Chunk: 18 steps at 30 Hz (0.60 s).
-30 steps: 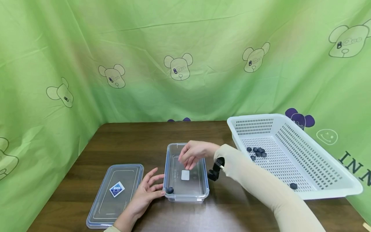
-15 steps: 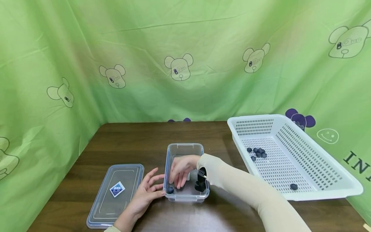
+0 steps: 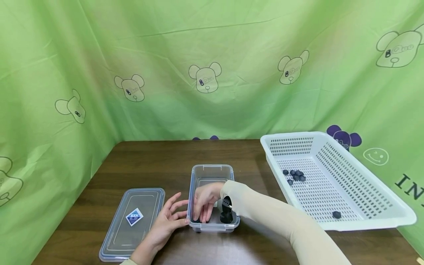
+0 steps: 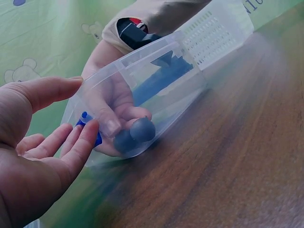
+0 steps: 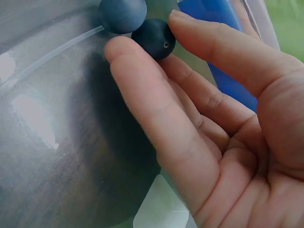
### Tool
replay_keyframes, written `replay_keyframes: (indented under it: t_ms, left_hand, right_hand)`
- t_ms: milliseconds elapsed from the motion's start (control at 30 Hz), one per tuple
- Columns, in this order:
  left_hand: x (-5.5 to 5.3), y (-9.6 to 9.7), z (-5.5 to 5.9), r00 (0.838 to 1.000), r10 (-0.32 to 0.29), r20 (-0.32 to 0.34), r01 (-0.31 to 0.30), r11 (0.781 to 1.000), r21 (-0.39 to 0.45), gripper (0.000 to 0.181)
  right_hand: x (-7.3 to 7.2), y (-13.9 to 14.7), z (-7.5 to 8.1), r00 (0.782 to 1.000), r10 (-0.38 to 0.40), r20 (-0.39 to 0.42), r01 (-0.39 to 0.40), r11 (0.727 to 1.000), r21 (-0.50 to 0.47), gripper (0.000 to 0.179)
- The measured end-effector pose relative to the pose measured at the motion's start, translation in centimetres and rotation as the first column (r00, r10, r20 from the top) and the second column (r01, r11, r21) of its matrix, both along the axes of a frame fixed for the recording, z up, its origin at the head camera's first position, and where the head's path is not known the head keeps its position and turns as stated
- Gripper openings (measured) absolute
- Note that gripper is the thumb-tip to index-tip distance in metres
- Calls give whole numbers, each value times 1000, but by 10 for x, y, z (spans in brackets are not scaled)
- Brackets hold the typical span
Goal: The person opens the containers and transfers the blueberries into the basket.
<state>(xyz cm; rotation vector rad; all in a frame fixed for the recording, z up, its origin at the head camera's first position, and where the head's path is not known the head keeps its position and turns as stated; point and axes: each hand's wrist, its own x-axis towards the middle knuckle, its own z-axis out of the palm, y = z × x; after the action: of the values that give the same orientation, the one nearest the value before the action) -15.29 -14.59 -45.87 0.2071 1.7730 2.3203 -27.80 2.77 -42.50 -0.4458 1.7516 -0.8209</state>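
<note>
Inside a clear plastic food container [image 3: 214,227], my right hand [image 3: 206,198] reaches down to the near left corner. Its thumb and fingers pinch a dark blueberry [image 5: 154,40], and a second blueberry [image 5: 122,15] lies right against it. Through the clear wall in the left wrist view, both berries show as dark balls low in the container. My left hand [image 3: 167,222] is at the container's left side, fingers extended and spread. Its thumb tip is right at the rim and its fingertips are close to the wall. In the head view the right hand mostly hides the two berries.
Left of the container, a clear lid [image 3: 124,235] with a blue label lies flat on the wooden table [image 3: 159,158]. To the right stands a white perforated basket [image 3: 331,184], with a cluster of several blueberries [image 3: 297,175] and a lone blueberry [image 3: 336,214]. A green curtain hangs behind.
My right hand has moved down and toward me, from over the container's middle into its near left corner beside the blueberry there. The left hand has stayed at the container's side.
</note>
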Motion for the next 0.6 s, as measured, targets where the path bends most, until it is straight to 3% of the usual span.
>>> replay_keyframes:
  t_ms: [333,600]
  left_hand:
    - [0,-1,-1,1000,-4,-6,4,1000,8,95]
    - [0,-1,0,1000,-2,2,2,1000,16,95]
  right_hand:
    - [-2,2,5,1000,13,0,-13,1000,-19,8]
    - [-16,21,23,996,-65,-63,59,993,-101,10]
